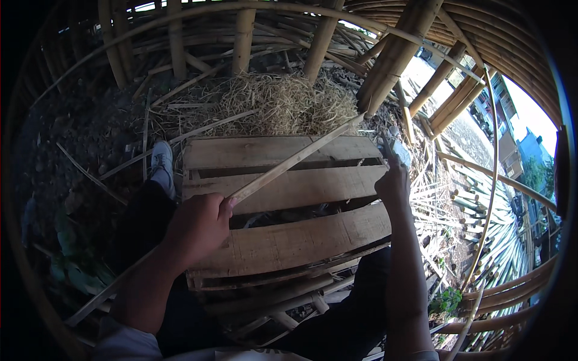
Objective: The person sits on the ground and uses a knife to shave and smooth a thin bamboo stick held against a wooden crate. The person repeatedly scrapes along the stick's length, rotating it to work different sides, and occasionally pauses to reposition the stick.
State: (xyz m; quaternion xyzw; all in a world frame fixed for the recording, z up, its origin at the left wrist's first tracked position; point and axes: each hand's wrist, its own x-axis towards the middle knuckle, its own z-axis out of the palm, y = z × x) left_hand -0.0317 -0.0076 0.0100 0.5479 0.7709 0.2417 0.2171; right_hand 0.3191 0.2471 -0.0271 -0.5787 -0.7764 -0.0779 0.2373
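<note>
My left hand (201, 227) is closed around a long split bamboo strip (295, 157). The strip slants from the far right over a slatted wooden crate (289, 243), through my fist and down to the lower left. Past the crate's right edge, my right hand (394, 183) is closed on a knife (386, 144), whose narrow dark blade points away from me. Its handle is hidden in my fist. The blade stands apart from the strip, near the strip's far end.
Beyond the crate lies a heap of pale shavings (283, 105). Bamboo posts (244, 42) rise behind it. Many cut bamboo poles (500, 210) lie on the right, where a thin bent strip (490, 180) stands upright. My shoe (162, 157) is left of the crate.
</note>
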